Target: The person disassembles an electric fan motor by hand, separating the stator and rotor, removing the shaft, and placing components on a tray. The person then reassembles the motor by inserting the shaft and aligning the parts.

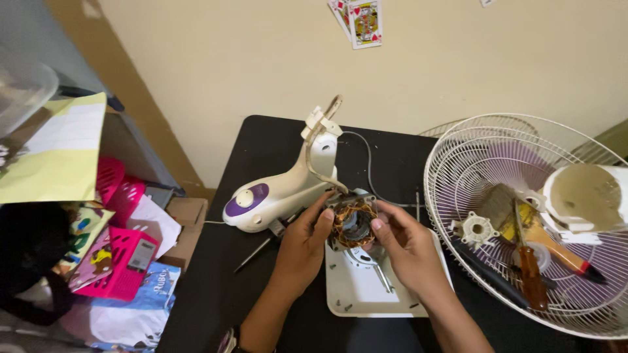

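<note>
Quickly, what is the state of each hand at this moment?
Left hand: closed on the fan motor, fingers on its left side.
Right hand: closed on the same fan motor, fingers on its right side.

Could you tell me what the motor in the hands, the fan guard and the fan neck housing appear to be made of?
Motor stator: copper-coloured wire windings in a grey, metal-looking frame. Fan guard: thin white wire, probably coated metal. Fan neck housing: glossy white and purple, likely moulded plastic.

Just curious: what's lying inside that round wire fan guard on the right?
Inside the wire fan guard: a brown-handled screwdriver, a paintbrush, a white plastic hub and a white cover. Anything beneath them is hidden.
</note>
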